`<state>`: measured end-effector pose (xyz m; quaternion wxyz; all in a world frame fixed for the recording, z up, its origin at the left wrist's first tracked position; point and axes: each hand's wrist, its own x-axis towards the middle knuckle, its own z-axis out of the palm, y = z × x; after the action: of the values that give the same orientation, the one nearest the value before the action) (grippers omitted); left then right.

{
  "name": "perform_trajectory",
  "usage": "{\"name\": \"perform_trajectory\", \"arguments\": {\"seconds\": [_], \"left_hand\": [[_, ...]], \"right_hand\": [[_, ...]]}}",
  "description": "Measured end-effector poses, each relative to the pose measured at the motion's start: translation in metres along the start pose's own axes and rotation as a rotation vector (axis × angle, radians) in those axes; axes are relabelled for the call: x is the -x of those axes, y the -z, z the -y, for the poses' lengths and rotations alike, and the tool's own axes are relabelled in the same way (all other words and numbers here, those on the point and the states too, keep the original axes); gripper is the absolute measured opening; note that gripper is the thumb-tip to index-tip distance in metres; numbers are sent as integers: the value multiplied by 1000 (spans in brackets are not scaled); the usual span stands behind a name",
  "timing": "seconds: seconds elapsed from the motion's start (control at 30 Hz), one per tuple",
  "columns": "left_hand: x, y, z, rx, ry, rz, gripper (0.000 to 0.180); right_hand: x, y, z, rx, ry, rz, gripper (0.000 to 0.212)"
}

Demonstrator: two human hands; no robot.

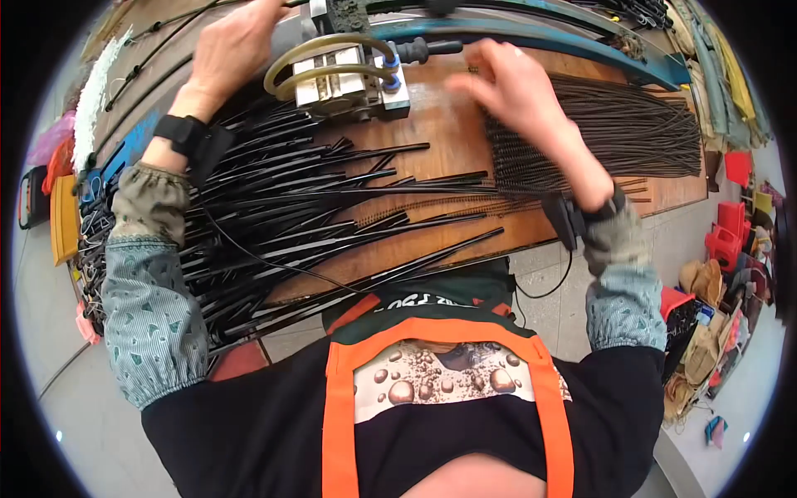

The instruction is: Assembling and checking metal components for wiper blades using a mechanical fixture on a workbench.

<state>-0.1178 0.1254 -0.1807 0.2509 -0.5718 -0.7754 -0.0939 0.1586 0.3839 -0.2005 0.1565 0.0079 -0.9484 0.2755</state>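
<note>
My left hand (235, 48) reaches to the top edge, left of a small metal clamp machine (340, 83). Its fingers are bent together, and what they grip is hidden behind them and cut off by the picture's edge. To the right of the machine, my right hand (513, 81) hovers over the wooden table, slightly blurred. Its thumb stands apart from the bent fingers, with nothing plain between them. The machine's dark rod-shaped end (440, 48) points toward this hand. Beneath the right forearm lies a wide bundle of long dark coil springs (614, 133).
Many thin black rods (274, 191) are heaped on the table's left, several jutting rightward. Loose springs (423, 207) lie among them on the wooden tabletop (448, 124). A blue metal bar (531, 40) runs behind. Yellowish hoses (320, 51) loop over the machine. Red plastic stools (729, 224) stand at right.
</note>
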Motion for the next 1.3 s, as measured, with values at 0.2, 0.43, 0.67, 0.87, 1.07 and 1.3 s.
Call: {"name": "perform_trajectory", "arguments": {"seconds": [0.2, 0.43, 0.67, 0.87, 1.07, 1.3], "left_hand": [[19, 46, 25, -488, -94, -144, 17], [94, 125, -229, 315, 213, 341, 18], [75, 89, -253, 349, 122, 297, 38], [32, 118, -230, 276, -51, 247, 33], [18, 108, -219, 270, -13, 227, 30], [27, 85, -212, 269, -34, -20, 16]], "right_hand": [[103, -14, 67, 108, 289, 238, 26], [119, -34, 66, 12, 290, 13, 20], [111, -15, 39, 41, 391, -278, 27], [121, 7, 14, 97, 298, -461, 31], [105, 19, 10, 36, 292, -505, 23], [120, 38, -17, -17, 116, -348, 20]]}}
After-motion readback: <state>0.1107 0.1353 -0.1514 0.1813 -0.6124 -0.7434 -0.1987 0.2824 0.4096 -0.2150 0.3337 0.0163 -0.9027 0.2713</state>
